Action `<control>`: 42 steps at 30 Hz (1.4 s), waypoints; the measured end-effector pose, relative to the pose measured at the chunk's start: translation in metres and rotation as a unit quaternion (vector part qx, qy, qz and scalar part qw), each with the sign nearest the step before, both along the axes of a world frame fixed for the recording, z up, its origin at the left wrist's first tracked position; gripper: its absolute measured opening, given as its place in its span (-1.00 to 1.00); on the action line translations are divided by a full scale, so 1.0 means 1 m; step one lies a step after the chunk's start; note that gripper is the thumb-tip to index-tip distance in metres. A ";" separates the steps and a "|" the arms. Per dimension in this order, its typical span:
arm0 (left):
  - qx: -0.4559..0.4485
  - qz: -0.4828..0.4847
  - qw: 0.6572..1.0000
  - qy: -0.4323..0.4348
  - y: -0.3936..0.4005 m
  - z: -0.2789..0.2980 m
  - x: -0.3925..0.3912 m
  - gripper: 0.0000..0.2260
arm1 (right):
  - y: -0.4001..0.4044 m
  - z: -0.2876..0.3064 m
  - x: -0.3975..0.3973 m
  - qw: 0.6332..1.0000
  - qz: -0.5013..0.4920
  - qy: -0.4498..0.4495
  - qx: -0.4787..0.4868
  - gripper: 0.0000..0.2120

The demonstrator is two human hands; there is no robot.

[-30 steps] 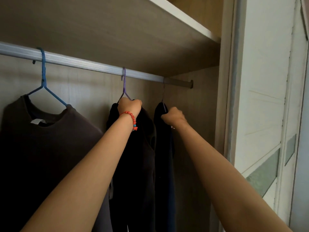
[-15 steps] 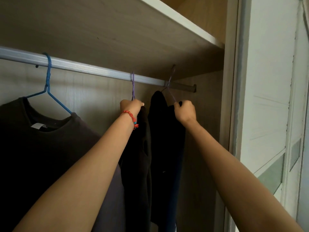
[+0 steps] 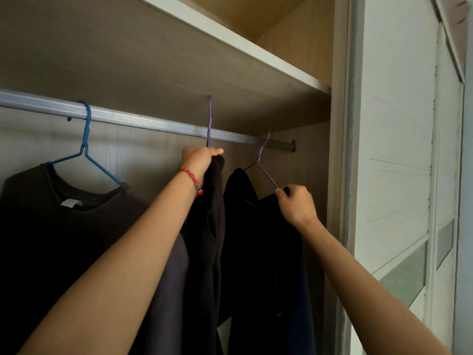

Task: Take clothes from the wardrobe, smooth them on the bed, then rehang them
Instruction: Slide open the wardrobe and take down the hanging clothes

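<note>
Both hands (image 3: 198, 160) (image 3: 297, 204) clenched on purple hangers (image 3: 210, 121) (image 3: 266, 165), right one beside wardrobe's side wall (image 3: 335, 175).

Blue hanger (image 3: 85, 147) on rail (image 3: 143, 122)

Left purple hanger (image 3: 210, 121) now lifted by the left hand (image 3: 198, 160), hook risen above the rail (image 3: 153, 123) toward the shelf underside, where a second ago hooked over the rail. Right purple hanger (image 3: 263, 160) now tilted, hook in front of the rail near its right end; right hand (image 3: 297, 204) lower below the rail than half a second ago, pinching the hanger's shoulder wire. Right dark garment (image 3: 258, 252) swung out from the rail, broader face showing.
</note>
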State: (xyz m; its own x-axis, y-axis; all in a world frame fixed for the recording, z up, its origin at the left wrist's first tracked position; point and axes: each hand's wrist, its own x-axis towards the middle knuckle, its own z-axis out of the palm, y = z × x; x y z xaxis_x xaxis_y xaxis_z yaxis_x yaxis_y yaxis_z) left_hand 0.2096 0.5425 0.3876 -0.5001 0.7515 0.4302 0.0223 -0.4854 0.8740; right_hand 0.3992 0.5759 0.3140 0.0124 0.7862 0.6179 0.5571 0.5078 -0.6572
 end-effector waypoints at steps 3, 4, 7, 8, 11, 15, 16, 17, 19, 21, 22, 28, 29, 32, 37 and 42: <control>0.006 -0.008 1.000 0.005 -0.013 -0.014 0.009 -0.74 | -0.011 -0.005 0.006 1.000 -0.010 0.001 0.013 -0.73; 0.001 -0.007 1.000 0.006 -0.017 -0.019 0.011 -0.74 | -0.015 -0.007 0.008 1.000 -0.017 0.001 0.021 -0.72; -0.014 -0.013 1.000 0.011 -0.032 -0.033 0.018 -0.74 | -0.026 -0.012 0.016 0.999 -0.035 -0.007 0.040 -0.66; -0.017 -0.018 1.000 0.015 -0.037 -0.037 0.020 -0.75 | -0.030 -0.014 0.019 0.999 -0.031 -0.008 0.038 -0.66; -0.026 -0.035 0.999 0.019 -0.051 -0.049 0.026 -0.81 | -0.048 -0.023 0.033 0.999 -0.027 -0.007 0.034 -0.68; -0.054 -0.118 0.991 0.006 -0.073 -0.059 0.034 -0.86 | -0.083 -0.038 0.058 0.996 -0.054 -0.018 0.066 -0.66; -0.051 -0.146 0.988 -0.014 -0.077 -0.062 0.036 -0.85 | -0.093 -0.042 0.066 0.996 -0.060 -0.020 0.070 -0.66; -0.047 -0.169 0.984 -0.033 -0.080 -0.064 0.039 -0.85 | -0.102 -0.045 0.074 0.995 -0.067 -0.022 0.072 -0.66; -0.055 -0.215 0.974 -0.055 -0.081 -0.071 0.047 -0.86 | -0.123 -0.051 0.090 0.994 -0.084 -0.021 0.070 -0.70; -0.075 -0.262 0.960 -0.070 -0.081 -0.082 0.059 -0.86 | -0.144 -0.058 0.108 0.993 -0.096 -0.014 0.062 -0.76; -0.084 -0.277 0.954 -0.077 -0.082 -0.088 0.065 -0.86 | -0.156 -0.062 0.116 0.993 -0.106 -0.015 0.058 -0.79; -0.081 -0.326 0.934 -0.118 -0.102 -0.126 0.113 -0.81 | -0.231 -0.090 0.150 0.984 -0.165 -0.030 0.052 -0.81; -0.085 -0.344 0.926 -0.131 -0.108 -0.131 0.122 -0.81 | -0.244 -0.095 0.153 0.983 -0.174 -0.027 0.053 -0.81; -0.096 -0.390 0.904 -0.147 -0.130 -0.146 0.149 -0.78 | -0.280 -0.108 0.163 0.977 -0.203 -0.036 0.047 -0.83; -0.078 -0.452 0.882 -0.113 -0.175 -0.172 0.188 -0.73 | -0.346 -0.111 0.183 0.963 -0.259 -0.055 0.039 -0.83; -0.080 -0.490 0.864 -0.082 -0.221 -0.191 0.225 -0.64 | -0.423 -0.115 0.205 0.946 -0.318 -0.056 0.025 -0.82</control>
State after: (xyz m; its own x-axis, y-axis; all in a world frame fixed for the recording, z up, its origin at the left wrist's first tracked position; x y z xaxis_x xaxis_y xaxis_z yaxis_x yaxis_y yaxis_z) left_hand 0.4342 0.3214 0.1968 0.3665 0.8920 0.2647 -0.4617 -0.0727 0.8841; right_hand 0.6046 0.1530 0.1989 0.4055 0.6108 0.6801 0.8253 0.0752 -0.5596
